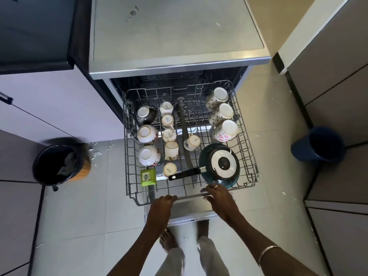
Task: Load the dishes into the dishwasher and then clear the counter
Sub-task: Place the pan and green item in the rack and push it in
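On the far left, a black bin [59,162] is sitting on the floor [83,226]. Next to it, the dishwasher [175,36] is standing open, and its wire rack [129,186] is sticking out toward you.

Down the left side of the rack, 3 bowls [147,134] are lying upside down in a row, with a green box [148,177] just below them. Beside the bowls, small cups [168,134] are sitting in a line. One more cup [192,142] is resting near the middle.

You are curling your left hand [162,206] over the front bar of the rack. Your right hand [218,198] is gripping that same bar, a little farther along.

Just above your right hand, a dark pan [219,165] is lying upside down, with its black handle [184,173] pointing left. Behind the pan, 3 big mugs [222,113] are leaning on their sides. On the far right, a blue bucket [318,144] is standing on the floor.
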### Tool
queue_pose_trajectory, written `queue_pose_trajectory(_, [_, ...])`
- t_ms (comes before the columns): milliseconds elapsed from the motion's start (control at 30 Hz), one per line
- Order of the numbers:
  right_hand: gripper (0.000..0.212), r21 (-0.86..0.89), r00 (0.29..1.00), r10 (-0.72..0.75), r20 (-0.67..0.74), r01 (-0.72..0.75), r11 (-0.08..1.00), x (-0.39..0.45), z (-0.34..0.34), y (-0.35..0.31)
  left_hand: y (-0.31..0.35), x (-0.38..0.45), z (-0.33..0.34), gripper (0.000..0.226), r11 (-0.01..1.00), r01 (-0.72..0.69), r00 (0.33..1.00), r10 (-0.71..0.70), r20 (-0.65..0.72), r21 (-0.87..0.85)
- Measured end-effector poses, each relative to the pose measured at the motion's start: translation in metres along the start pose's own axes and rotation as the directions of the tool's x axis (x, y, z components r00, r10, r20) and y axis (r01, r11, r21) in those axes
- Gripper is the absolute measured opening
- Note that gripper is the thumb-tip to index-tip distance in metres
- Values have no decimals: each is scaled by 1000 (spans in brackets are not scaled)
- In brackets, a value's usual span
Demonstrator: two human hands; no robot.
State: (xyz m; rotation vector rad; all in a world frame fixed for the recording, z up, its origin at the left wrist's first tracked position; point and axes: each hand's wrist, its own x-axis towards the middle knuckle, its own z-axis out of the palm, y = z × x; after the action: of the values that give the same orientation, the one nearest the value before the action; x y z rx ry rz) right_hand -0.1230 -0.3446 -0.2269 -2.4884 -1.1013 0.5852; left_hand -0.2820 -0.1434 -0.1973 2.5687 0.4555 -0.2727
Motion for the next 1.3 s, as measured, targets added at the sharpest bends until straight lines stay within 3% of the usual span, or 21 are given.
queue_pose_trajectory(300, [37, -54, 997, -74, -9, 73, 996, 1, 7, 14, -9, -5, 20, 66, 998, -57, 987, 61, -151, 32])
queue_pose_trajectory(500, [50, -123, 996, -66, -65, 57, 991, 17, 8, 7, -15, 9, 27, 61, 999, 43, 952, -45, -303, -14])
queue_pose_trajectory(700, [61, -129, 990, -136, -25, 132, 983, 49, 0, 22, -23, 38, 29, 62, 993, 108, 938, -117, -326, -46])
queue_pose_trajectory(900, [61, -104, 978, -203, -50, 197, 975, 92, -11, 37, -21, 77, 17, 66, 982, 152, 907, -184, -378, -113])
queue_pose_trajectory(1067, [32, -34, 968, -210, -141, 207, 978, 141, -27, 43, -37, 125, -5, 67, 971, 193, 885, -235, -402, -142])
queue_pose_trajectory(1200, [77, -24, 965, 35, -259, -43, 999, 172, -32, 51, -43, 153, -10, 73, 975, 176, 870, -218, -443, -133])
queue_pose_trajectory(1300, [86, -133, 972, -5, -237, -27, 991, 191, -38, 48, -54, 173, -9, 75, 974, 198, 855, -225, -467, -108])
